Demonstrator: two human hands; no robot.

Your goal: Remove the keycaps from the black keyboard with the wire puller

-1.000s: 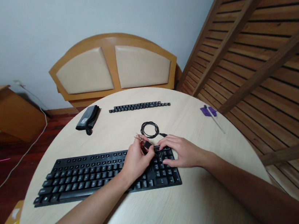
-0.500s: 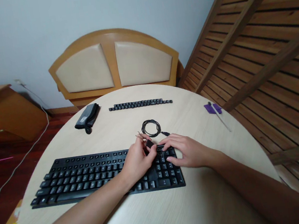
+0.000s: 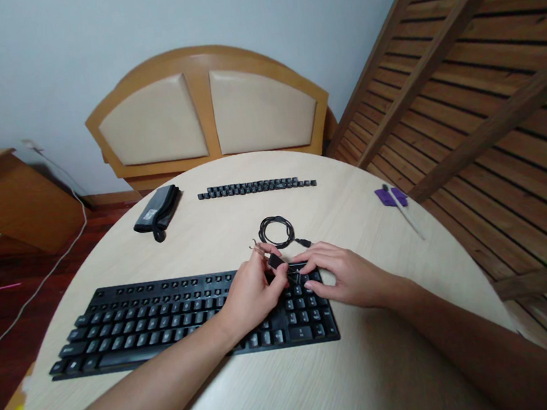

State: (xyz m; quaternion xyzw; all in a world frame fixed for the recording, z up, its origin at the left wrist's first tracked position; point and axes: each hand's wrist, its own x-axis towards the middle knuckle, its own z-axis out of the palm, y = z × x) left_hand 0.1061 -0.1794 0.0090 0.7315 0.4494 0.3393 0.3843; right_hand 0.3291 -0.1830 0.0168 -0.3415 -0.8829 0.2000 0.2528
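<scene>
Two bare hands of mine meet over the two o'clock part of the long black plastic keyboard (image 3: 127, 357). My left grip (image 3: 251, 295) is closed around a small black blocky handle (image 3: 275, 260), apparently plastic; thin dark wires (image 3: 295, 276) seem to run from it toward four o'clock. My right grip (image 3: 351, 279) has thumb and forefinger narrowly parted beside those wires; whether they touch is too small to tell. I judge the handle light, stiff and smooth enough to slip, the wires springy and easily bent. Its flat sides look best for pinching, with the wires left free. At twelve o'clock beyond, a coiled black cable (image 3: 274, 218) lies on the pale round wood-grained worktop (image 3: 299, 396).
</scene>
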